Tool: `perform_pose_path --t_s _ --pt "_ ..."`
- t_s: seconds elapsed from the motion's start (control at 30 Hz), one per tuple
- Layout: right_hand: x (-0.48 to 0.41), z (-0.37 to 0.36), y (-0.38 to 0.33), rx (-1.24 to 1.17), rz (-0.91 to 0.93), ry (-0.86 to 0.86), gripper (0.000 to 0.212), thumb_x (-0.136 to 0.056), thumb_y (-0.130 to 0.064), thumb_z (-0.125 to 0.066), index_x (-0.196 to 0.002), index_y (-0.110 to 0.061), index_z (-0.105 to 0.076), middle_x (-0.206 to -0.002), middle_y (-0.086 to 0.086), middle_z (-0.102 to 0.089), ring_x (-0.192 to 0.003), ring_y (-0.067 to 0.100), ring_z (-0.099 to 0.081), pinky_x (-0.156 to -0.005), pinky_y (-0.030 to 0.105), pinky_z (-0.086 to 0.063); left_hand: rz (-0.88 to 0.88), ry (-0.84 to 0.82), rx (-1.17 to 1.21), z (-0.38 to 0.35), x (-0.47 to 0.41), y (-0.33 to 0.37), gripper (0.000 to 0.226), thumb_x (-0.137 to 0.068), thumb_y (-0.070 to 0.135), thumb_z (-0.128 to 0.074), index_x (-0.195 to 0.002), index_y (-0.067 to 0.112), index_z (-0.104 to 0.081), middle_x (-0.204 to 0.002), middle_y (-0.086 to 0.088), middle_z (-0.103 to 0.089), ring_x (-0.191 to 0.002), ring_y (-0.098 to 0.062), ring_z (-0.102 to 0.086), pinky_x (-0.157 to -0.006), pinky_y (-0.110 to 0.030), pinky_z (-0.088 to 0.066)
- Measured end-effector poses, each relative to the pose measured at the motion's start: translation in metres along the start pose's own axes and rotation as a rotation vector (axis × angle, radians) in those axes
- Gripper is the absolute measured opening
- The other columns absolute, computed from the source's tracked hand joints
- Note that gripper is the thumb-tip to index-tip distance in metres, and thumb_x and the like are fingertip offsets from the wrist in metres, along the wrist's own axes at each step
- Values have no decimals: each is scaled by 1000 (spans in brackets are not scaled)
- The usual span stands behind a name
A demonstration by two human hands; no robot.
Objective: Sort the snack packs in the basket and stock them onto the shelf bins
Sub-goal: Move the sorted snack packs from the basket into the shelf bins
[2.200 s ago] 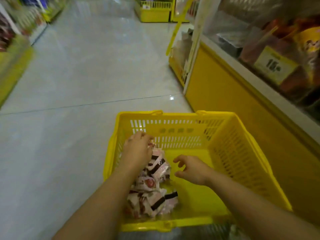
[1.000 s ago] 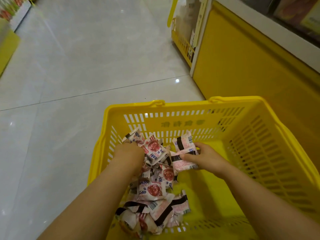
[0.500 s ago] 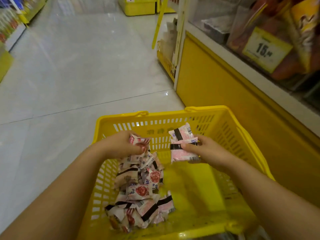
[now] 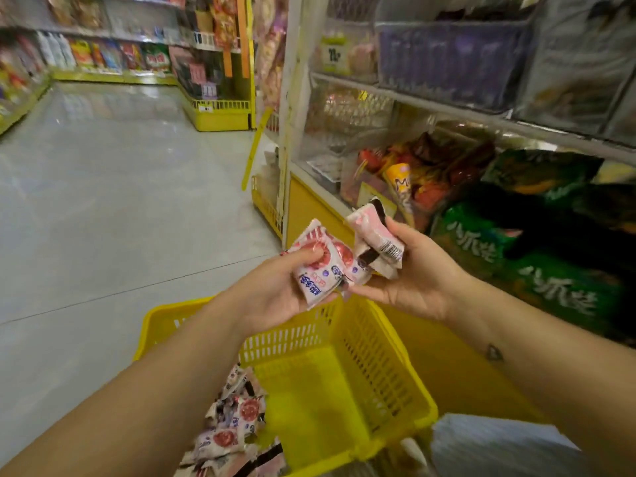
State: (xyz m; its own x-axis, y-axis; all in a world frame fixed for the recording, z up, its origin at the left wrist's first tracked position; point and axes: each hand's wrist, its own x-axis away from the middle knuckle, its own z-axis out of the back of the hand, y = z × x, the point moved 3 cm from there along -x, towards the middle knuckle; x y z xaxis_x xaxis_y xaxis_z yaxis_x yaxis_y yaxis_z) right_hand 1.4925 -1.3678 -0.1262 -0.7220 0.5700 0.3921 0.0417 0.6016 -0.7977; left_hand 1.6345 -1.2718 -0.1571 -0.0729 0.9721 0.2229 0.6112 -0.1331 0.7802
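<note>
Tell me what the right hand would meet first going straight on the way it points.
Probably the red-printed packs in the left hand: the right hand, holding pink packs, points left at them, nearly touching; depth unclear.

Snack packs (image 4: 234, 428) lie left in the basket (image 4: 378, 373), seemingly just left of shelf bins (image 4: 447, 60).

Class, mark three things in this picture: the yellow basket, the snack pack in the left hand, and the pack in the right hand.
yellow basket (image 4: 382, 370), head view, right mesh wall.
left-hand snack pack (image 4: 340, 254), head view, red circle print.
right-hand snack pack (image 4: 370, 228), head view, pink face.
</note>
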Motion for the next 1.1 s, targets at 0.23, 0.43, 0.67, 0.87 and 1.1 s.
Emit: perform_pose_path --t_s 0.23,0.43,0.67,0.87,1.1 --pt "30 -11 -6 -159 118 73 39 -94 -42 -50 -112 -12 -67 -106 12 -72 -95 28 -69 -70 43 -58 -56 89 -189 -27 16 25 24 -90 21 -59 -108 6 -63 -101 -16 -73 -84 -25 -72 -63 -37 -60" --pt "32 -16 -12 -405 174 68 44 -94 -43 -51 -126 -13 -58 -126 16 -62 -118 35 -57 -82 48 -56 -123 454 -137 -2 24 17 33 -88 35 -63 -111 12 -58 -92 -13 -71 -80 -26 -70 -59 -39 -60" --pt "30 -26 4 -418 112 47 47 -95 -45 -49 -128 -12 -58 -120 18 -65 -112 32 -61 -72 43 -57 -227 211 -57 -52 5 -15 53 -87 38 -60 -136 20 -49 -121 -7 -67 -107 -24 -67 -82 -39 -58" --pt "36 -6 3 39 48 88 41 -91 -55 -49 -105 -22 -67 -95 0 -71 -82 12 -63 -62 25 -50 -221 263 -12 -49 0 -12 38 -96 29 -53 -132 15 -50 -114 -12 -70 -96 -26 -71 -64 -37 -59" --pt "33 8 -6 138 227 191 27 -90 -40 -60 -107 -19 -66 -91 0 -73 -79 14 -68 -64 29 -52 -215 334 -61 -42 1 -3 37 -96 22 -55 -131 17 -45 -115 -15 -66 -94 -28 -69 -58 -34 -57"
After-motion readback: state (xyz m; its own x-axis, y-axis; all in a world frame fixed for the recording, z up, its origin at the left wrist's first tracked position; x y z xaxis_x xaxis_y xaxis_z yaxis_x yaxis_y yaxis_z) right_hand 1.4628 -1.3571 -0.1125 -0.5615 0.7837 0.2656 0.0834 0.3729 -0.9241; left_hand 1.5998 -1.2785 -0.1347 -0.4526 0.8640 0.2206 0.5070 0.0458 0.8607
